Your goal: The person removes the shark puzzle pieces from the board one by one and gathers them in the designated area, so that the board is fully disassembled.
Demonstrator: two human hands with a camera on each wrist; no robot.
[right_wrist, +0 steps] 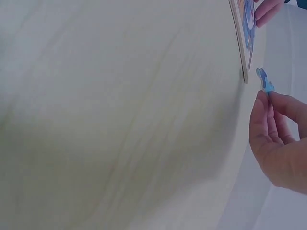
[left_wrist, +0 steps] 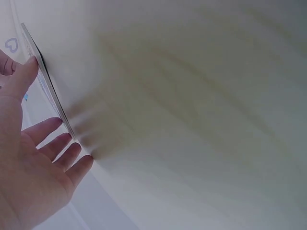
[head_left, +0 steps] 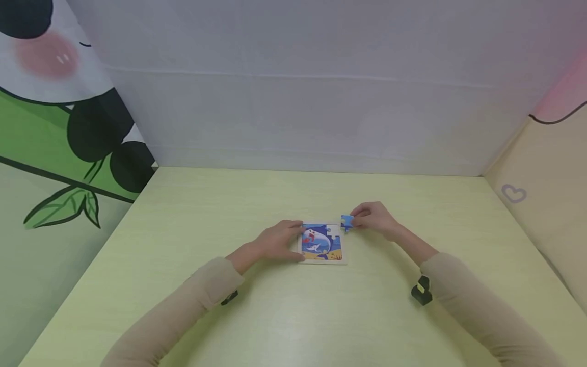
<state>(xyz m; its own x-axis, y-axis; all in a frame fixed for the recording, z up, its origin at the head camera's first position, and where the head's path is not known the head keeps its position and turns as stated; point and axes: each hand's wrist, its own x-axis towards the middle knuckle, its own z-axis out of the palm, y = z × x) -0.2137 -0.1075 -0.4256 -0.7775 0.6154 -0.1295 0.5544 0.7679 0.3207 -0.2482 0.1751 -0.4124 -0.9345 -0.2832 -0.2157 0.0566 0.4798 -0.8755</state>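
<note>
Pale yellow tabletop (head_left: 275, 316) spreads to the left, right and near side of the puzzle board (head_left: 323, 262), and a greyish wall (head_left: 293, 112) stands along its far edge. The board lies flat, a light rim round its sea picture, with a bare gap (head_left: 333, 230) at the far right. Just right of the board's far right corner, apart from the rim, is the blue puzzle piece (head_left: 346, 223), pinched between thumb and fingertips of my right hand (head_left: 376, 219), wrist reaching in from the near right. My left hand (head_left: 278, 239) reaches in from the left, fingers spread apart, thumb and fingertips touching the board's left edge
</note>
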